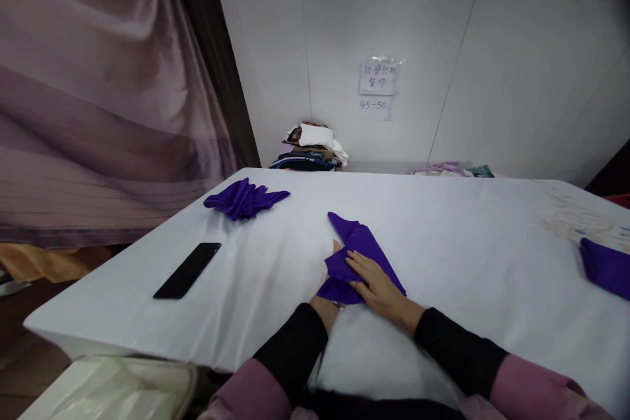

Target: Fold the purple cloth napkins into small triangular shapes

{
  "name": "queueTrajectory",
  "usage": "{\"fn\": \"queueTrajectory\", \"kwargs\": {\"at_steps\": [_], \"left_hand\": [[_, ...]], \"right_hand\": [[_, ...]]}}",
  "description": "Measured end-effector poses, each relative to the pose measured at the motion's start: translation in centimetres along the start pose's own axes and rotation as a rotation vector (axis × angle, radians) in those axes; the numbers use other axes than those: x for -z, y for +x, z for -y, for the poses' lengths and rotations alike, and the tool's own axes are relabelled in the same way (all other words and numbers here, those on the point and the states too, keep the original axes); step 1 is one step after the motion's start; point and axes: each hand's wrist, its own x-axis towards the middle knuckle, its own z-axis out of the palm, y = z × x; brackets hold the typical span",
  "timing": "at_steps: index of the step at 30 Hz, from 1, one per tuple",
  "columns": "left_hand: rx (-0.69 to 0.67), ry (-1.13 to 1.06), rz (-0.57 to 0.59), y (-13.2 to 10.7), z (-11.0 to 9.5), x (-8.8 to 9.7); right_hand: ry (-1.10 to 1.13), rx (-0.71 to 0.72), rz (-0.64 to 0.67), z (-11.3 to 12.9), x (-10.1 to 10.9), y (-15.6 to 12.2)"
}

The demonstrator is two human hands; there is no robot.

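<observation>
A purple cloth napkin [373, 247], partly folded, lies at the middle of the white table with one pointed corner toward the wall. My right hand [377, 282] rests flat on top of it, fingers stretched out and pointing left. Beneath the napkin is my left hand [336, 247]; a stretched fingertip shows at the cloth's left edge, and the wrist comes out at the near side. The cloth hides most of the left fingers and the palm.
A bunched purple cloth [241, 199] and a black phone [188, 270] lie on the table [467, 243] to the left. Another purple cloth [608, 269] is at the right edge. Stacked fabrics [312, 147] stand by the wall, below a paper sign [378, 79].
</observation>
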Motion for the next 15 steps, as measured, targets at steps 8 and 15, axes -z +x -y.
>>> {"fn": "queueTrajectory", "kwargs": {"at_steps": [8, 15], "left_hand": [[0.128, -0.111, 0.127, 0.5, -0.4, 0.5], [0.121, 0.141, -0.123, 0.6, 0.2, 1.0]], "right_hand": [[0.846, -0.525, -0.337, -0.6, 2.5, 0.9], [1.061, -0.601, -0.503, -2.2, 5.0, 1.1]]}}
